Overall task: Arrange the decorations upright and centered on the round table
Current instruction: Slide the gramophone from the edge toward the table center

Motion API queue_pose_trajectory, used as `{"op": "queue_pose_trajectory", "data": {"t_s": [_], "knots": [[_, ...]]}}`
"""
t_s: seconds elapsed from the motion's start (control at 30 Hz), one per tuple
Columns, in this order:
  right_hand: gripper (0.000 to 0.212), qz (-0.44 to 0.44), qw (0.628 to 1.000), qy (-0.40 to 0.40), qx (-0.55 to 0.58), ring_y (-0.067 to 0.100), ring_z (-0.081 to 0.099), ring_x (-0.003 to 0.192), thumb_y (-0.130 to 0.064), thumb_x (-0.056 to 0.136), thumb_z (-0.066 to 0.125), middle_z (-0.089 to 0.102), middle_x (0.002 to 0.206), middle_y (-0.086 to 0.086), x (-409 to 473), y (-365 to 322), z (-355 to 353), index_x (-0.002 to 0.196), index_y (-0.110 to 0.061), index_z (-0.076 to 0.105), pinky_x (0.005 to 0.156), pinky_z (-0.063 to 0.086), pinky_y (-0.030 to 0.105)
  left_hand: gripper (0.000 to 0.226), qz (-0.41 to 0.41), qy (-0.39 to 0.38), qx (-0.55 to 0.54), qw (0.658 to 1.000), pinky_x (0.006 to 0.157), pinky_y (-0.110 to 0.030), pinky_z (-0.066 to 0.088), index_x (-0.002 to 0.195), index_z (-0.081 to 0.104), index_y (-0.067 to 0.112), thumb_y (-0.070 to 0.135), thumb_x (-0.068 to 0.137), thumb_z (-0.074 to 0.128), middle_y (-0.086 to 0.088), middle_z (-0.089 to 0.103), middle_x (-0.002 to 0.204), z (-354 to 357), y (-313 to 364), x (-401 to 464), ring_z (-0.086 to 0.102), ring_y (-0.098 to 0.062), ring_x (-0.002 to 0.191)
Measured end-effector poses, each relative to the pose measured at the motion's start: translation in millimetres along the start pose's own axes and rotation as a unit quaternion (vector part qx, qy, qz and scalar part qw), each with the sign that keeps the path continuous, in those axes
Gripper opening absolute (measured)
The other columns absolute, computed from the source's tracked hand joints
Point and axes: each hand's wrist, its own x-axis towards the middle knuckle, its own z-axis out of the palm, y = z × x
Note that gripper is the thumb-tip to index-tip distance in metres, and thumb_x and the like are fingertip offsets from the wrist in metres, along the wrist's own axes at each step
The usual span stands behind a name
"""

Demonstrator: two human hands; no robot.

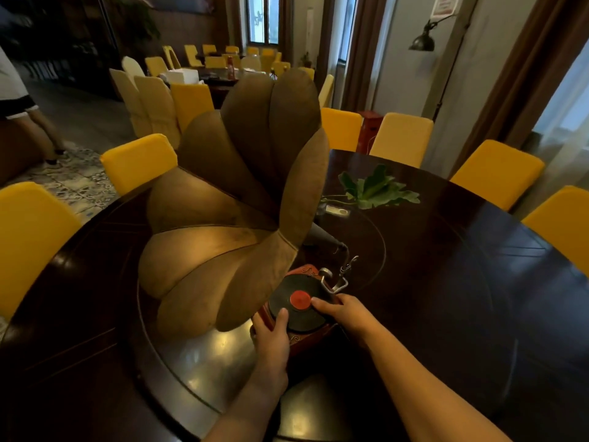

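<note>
A decorative gramophone stands upright on the glass turntable [204, 371] of the dark round table [478, 282]. Its big brown petal-shaped horn [236, 199] opens toward me and to the left. The red base carries a black record with a red label [299, 299]. My left hand [272, 339] grips the near left side of the base, thumb on the record's edge. My right hand [342, 309] holds the right side, fingers touching the record by the metal tone arm [334, 280]. A green plant [376, 188] lies on its side farther back on the table.
Yellow chairs [138, 161] ring the table. A small pale card-like object [338, 211] lies beside the plant stem. More tables and chairs fill the room behind. A person stands at the far left [19, 100]. A wall lamp [422, 43] hangs at the right.
</note>
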Motion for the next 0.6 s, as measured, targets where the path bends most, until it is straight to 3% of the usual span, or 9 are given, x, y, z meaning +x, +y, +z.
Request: {"op": "queue_pose_trajectory", "data": {"t_s": [0.07, 0.23, 0.33, 0.43, 0.6], "knots": [[0.035, 0.006, 1.000, 0.000, -0.007, 0.023, 0.074, 0.099, -0.034, 0.080, 0.082, 0.077, 0.107, 0.007, 12.0, 4.7, -4.8, 0.108, -0.018, 0.069, 0.096, 0.057, 0.043, 0.071, -0.006, 0.007, -0.004, 1.000, 0.108, -0.061, 0.044, 0.154, 0.024, 0.041, 0.038, 0.095, 0.064, -0.012, 0.044, 0.153, 6.3, -7.4, 7.9, 0.049, -0.040, 0.135], [0.046, 0.005, 1.000, -0.014, -0.022, 0.024, 0.072, 0.104, -0.034, 0.080, 0.082, 0.076, 0.113, 0.007, 35.2, 15.2, -14.1, 0.119, -0.014, 0.069, 0.100, 0.054, 0.045, 0.072, -0.010, 0.028, -0.004, 1.000, 0.111, -0.061, 0.041, 0.157, 0.023, 0.033, 0.033, 0.097, 0.063, -0.015, 0.043, 0.154, 17.1, -16.9, 18.5, 0.045, -0.042, 0.138], [0.038, 0.001, 0.999, -0.016, -0.028, 0.023, 0.072, 0.104, -0.035, 0.079, 0.082, 0.076, 0.112, 0.006, 44.7, 18.3, -18.1, 0.111, -0.019, 0.070, 0.099, 0.054, 0.044, 0.071, -0.013, 0.028, -0.007, 0.999, 0.113, -0.059, 0.039, 0.158, 0.022, 0.027, 0.030, 0.099, 0.061, -0.016, 0.039, 0.156, 21.4, -15.1, 17.0, 0.042, -0.040, 0.141], [0.035, 0.003, 0.999, -0.023, -0.041, 0.022, 0.072, 0.103, -0.039, 0.076, 0.084, 0.076, 0.112, 0.005, 51.7, 19.2, -22.1, 0.104, -0.025, 0.069, 0.099, 0.054, 0.044, 0.062, -0.014, 0.024, -0.027, 0.999, 0.112, -0.057, 0.041, 0.155, 0.030, 0.017, 0.025, 0.100, 0.059, -0.017, 0.047, 0.150, 26.5, -13.7, 15.0, 0.050, -0.038, 0.134], [0.040, 0.016, 0.999, -0.031, -0.040, 0.020, 0.072, 0.103, -0.046, 0.072, 0.084, 0.075, 0.111, 0.002, 57.4, 19.6, -30.1, 0.103, -0.029, 0.066, 0.100, 0.054, 0.043, 0.070, -0.017, 0.017, 0.000, 1.000, 0.112, -0.059, 0.040, 0.158, 0.019, 0.032, 0.034, 0.100, 0.059, -0.014, 0.039, 0.156, 30.8, -13.6, 16.2, 0.044, -0.039, 0.140]]}}
